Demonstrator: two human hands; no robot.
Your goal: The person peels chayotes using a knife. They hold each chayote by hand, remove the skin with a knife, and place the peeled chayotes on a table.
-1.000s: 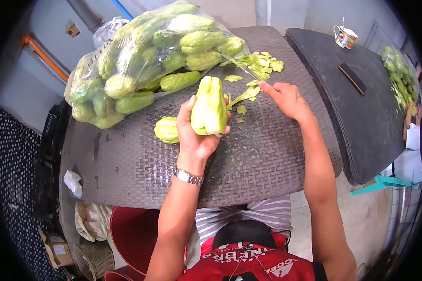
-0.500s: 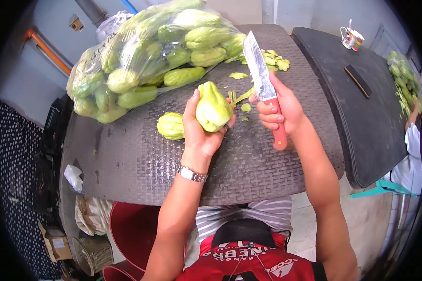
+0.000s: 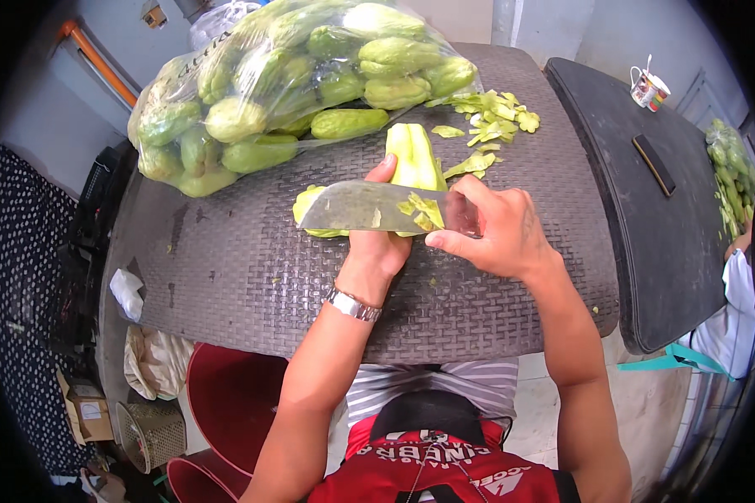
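Observation:
My left hand (image 3: 377, 251) is wrapped round a light green chayote (image 3: 414, 158), held upright above the table. In my right hand (image 3: 512, 228) is a knife (image 3: 352, 207) with a broad blade, its handle mostly hidden by my fingers. The blade lies crosswise in front of the chayote's lower part, its tip pointing left. Small bits of green peel (image 3: 419, 211) stick to the blade near my right fingers. Behind the blade, partly covered, another chayote (image 3: 306, 199) rests on the table. Peelings (image 3: 502, 116) lie heaped beyond my right hand.
A large clear plastic bag (image 3: 252, 113) of chayotes fills the table's (image 3: 226, 277) far left. At right, a second black table (image 3: 679, 243) bears a mug (image 3: 648, 89), a dark oblong object (image 3: 653, 164) and another bag of green vegetables (image 3: 727, 163). Red bins (image 3: 226, 402) stand below left.
The knife has swung from upright to level and moved left against the chayote in my left hand. Peel bits now show on its blade. The view has shifted slightly.

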